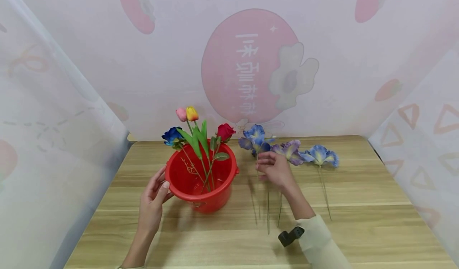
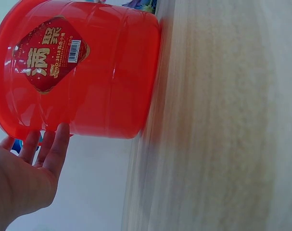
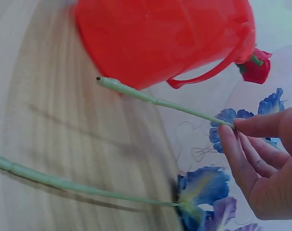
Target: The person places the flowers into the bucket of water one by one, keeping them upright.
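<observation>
A red bucket stands on the table holding a blue flower, a pink tulip, a yellow tulip and a red rose. My left hand rests against the bucket's left side below the rim, fingers extended. In the left wrist view its fingers lie along the bucket's wall. Right of the bucket, my right hand pinches the thin green stem of a blue iris between thumb and fingertips. The iris is upright, its stem's lower end raised off the table.
A purple iris and a light blue iris lie on the wooden table to the right, stems toward me. Another dark blue flower shows behind the held one. A patterned backdrop rises behind the table.
</observation>
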`<control>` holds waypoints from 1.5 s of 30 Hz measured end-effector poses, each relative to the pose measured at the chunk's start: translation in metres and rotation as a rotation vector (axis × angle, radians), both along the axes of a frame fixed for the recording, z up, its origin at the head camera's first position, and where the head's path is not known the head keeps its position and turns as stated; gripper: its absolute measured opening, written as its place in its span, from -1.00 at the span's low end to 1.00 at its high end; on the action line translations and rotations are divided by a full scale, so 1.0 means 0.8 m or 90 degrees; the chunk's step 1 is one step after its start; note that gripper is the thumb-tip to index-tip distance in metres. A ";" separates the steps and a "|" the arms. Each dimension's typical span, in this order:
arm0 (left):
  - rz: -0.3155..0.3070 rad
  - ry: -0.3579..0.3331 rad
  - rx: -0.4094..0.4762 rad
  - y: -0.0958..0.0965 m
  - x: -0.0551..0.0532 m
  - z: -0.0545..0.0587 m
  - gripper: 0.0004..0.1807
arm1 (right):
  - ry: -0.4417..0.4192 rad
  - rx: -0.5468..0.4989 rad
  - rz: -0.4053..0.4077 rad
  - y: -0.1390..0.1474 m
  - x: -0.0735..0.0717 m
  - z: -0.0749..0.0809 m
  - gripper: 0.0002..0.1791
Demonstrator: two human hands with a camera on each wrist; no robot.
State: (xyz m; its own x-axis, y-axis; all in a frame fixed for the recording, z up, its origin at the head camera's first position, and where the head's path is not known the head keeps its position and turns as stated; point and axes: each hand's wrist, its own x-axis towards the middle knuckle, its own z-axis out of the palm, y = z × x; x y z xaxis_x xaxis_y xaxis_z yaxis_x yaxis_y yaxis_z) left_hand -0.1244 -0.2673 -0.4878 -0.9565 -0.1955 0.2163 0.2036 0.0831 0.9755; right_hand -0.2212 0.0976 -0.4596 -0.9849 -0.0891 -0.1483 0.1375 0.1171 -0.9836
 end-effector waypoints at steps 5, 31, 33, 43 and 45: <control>0.007 -0.003 0.000 0.000 0.000 -0.001 -0.46 | 0.023 -0.022 -0.010 0.004 -0.002 0.016 -0.51; 0.014 -0.014 0.000 0.000 -0.003 -0.001 -0.46 | 0.195 -0.106 -0.010 -0.048 -0.006 0.142 -0.59; 0.015 -0.015 -0.002 0.000 -0.003 -0.001 -0.46 | 0.203 -0.117 -0.009 -0.056 -0.007 0.146 -0.59; 0.016 -0.011 -0.005 0.000 -0.003 -0.003 -0.46 | 0.223 -0.128 0.000 -0.092 -0.017 0.154 -0.59; 0.014 -0.009 -0.004 0.000 -0.003 -0.003 -0.46 | 0.225 -0.127 0.002 -0.097 -0.019 0.151 -0.60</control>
